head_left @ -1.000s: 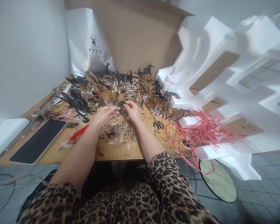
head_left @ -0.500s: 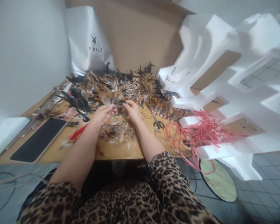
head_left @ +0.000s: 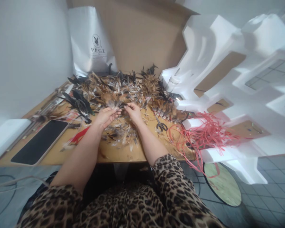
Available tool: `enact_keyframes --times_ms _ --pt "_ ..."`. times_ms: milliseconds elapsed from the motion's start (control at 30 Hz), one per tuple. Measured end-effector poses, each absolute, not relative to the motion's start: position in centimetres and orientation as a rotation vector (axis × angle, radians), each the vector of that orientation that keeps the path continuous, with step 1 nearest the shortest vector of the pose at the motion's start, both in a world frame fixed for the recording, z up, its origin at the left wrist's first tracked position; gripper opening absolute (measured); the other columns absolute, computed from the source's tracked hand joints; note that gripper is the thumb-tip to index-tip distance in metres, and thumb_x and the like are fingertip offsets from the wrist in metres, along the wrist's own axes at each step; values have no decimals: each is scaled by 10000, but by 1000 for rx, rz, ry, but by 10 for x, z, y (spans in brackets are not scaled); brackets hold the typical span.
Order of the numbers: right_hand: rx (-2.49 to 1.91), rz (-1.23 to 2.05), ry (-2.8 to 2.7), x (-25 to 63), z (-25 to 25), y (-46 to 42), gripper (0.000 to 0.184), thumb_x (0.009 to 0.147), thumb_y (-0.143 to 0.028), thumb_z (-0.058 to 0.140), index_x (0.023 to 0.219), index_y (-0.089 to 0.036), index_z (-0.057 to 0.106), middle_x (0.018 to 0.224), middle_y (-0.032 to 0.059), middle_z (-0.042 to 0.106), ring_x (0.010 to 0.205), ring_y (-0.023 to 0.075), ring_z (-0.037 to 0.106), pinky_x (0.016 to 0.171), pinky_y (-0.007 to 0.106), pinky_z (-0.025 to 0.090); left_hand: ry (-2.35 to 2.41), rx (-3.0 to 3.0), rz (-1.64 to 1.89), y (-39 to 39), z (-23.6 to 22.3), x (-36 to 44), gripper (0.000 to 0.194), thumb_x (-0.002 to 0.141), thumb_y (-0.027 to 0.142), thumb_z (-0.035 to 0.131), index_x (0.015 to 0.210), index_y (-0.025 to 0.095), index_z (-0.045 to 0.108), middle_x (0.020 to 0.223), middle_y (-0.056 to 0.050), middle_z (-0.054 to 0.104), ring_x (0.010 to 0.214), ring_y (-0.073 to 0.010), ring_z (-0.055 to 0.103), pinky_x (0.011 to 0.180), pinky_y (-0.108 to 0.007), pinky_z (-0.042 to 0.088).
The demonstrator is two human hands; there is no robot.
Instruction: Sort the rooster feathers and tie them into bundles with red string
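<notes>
My left hand (head_left: 107, 116) is closed, pinching the pale quill ends of a small bunch of feathers (head_left: 114, 104). Beside it my right hand (head_left: 133, 112) is pinched on a dark feather (head_left: 123, 104) at the bunch's right side. The fingertips of both hands nearly meet. Behind them spreads a heap of brown and black feathers (head_left: 150, 87). Loose feather bits (head_left: 123, 134) are strewn on the wooden table (head_left: 125, 155) below my hands. Black-handled scissors (head_left: 161, 126) lie to the right of my right forearm.
A phone (head_left: 40, 142) and a white box (head_left: 8, 136) lie at the left. Dark feathers (head_left: 79, 103) rest near my left hand. At the back stands a silver bag (head_left: 90, 44). Red strips (head_left: 204, 133) tangle over white foam pieces (head_left: 247, 101) at the right.
Both hands have drawn slightly closer together, the left shifting a little right. The bunch stays between them, and the dark feather has moved slightly at my right fingertips.
</notes>
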State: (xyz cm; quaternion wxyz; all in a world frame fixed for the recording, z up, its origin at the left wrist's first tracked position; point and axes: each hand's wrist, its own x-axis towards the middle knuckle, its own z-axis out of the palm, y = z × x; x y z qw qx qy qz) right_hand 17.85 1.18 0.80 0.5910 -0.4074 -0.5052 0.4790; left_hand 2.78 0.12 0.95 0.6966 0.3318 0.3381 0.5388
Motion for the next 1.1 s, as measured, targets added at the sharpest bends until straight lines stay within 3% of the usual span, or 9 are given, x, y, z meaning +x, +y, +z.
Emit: enact_keyframes --times_ms 333,633,800,1100 --pt "-823 1478 -1112 182 11 9 325 613 -361 722 869 -180 637 743 -10 642 561 58 515 505 182 361 631 477 1129 0 17 23 190 800 -12 475 753 64 643 682 -64 639 543 -38 581 477 -82 461" --pt "-655 1695 -1146 181 11 4 281 589 -297 762 748 -161 575 612 -31 610 497 45 442 493 180 316 585 527 927 -5 13 22 174 796 -9 482 769 49 643 655 -67 624 483 -23 548 447 -71 442" --pt "-682 1676 -1125 182 11 5 321 575 -312 768 662 -161 499 581 -40 592 479 41 432 498 184 312 630 565 935 -4 14 24 158 786 -6 502 791 46 651 667 -74 654 494 -36 573 447 -83 446" --pt "-832 1480 -1169 182 8 11 328 584 -385 744 623 -165 503 489 -71 505 454 46 407 497 191 296 834 772 1060 1 7 26 60 735 87 633 755 35 656 709 -123 694 553 -94 637 486 -136 479"
